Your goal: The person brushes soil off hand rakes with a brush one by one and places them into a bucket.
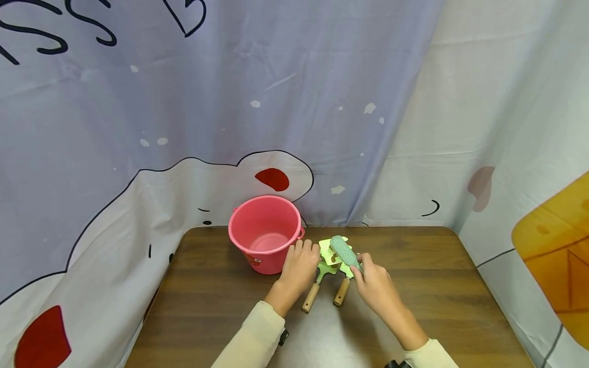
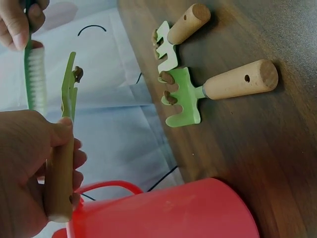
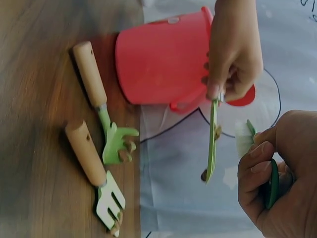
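My left hand [image 1: 300, 266] grips the wooden handle [image 2: 60, 183] of a small garden tool. Its light-green metal head [image 2: 68, 89] carries brown clumps and is held above the table; seen nearly edge-on, its exact kind is unclear. My right hand [image 1: 378, 287] holds a green scrub brush [image 1: 344, 251] whose white bristles [image 3: 243, 139] face the tool's head, with a small gap in the wrist views. On the table below lie a green hand rake [image 2: 185, 101] and a green hand fork [image 3: 110, 201], both wooden-handled, with brown clumps on their tines.
A pink bucket [image 1: 264, 225] stands at the back of the wooden table [image 1: 414, 286], just left of my left hand. Its inside shows no contents in the head view. A printed curtain [image 1: 230, 92] hangs behind the table's back edge.
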Motion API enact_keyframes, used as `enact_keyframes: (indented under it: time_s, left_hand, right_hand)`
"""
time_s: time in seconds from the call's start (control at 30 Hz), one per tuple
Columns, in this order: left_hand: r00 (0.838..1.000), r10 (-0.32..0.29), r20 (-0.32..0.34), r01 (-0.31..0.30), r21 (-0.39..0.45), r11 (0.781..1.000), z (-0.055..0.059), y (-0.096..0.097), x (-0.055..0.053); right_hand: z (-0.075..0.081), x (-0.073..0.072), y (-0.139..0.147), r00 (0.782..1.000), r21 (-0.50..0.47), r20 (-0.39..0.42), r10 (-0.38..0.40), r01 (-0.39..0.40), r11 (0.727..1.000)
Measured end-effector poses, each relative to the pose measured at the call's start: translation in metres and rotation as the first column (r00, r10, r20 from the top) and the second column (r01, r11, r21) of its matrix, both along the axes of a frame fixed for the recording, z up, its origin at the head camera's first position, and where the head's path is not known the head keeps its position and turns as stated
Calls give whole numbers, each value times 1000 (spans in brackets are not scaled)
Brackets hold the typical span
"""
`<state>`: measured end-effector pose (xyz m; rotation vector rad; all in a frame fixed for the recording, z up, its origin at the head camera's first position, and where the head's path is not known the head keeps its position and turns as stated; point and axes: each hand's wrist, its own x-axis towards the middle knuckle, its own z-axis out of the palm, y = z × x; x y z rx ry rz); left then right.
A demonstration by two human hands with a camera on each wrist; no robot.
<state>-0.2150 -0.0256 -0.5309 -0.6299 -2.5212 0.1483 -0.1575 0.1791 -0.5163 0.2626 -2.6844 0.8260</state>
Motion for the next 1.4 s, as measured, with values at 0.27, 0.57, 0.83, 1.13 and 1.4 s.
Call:
enact_keyframes:
  time_s: [0.27, 0.57, 0.83, 1.13, 1.4]
  left_hand:
    - [1000, 6, -13, -5, 12, 1000, -1, 4, -1]
    - [1000, 15, 7, -15, 10, 1000, 2, 6, 1]
    - [998, 39, 51, -39, -12, 999, 0, 9, 1]
    - [998, 42, 50, -42, -15, 999, 1, 10, 3]
    - [998, 42, 44, -41, -26, 999, 2, 8, 4]
  right_hand:
    - [-3, 0, -15, 1000, 32, 19, 14, -15, 999]
    - [-13, 2, -20, 1000, 74, 12, -8, 7, 997]
    - [-19, 1, -17, 999, 129, -28, -32, 36, 991]
    - [-19, -1, -12, 998, 127, 2, -59, 58, 990]
    - [-18, -4, -6, 998, 134, 7, -69, 68, 989]
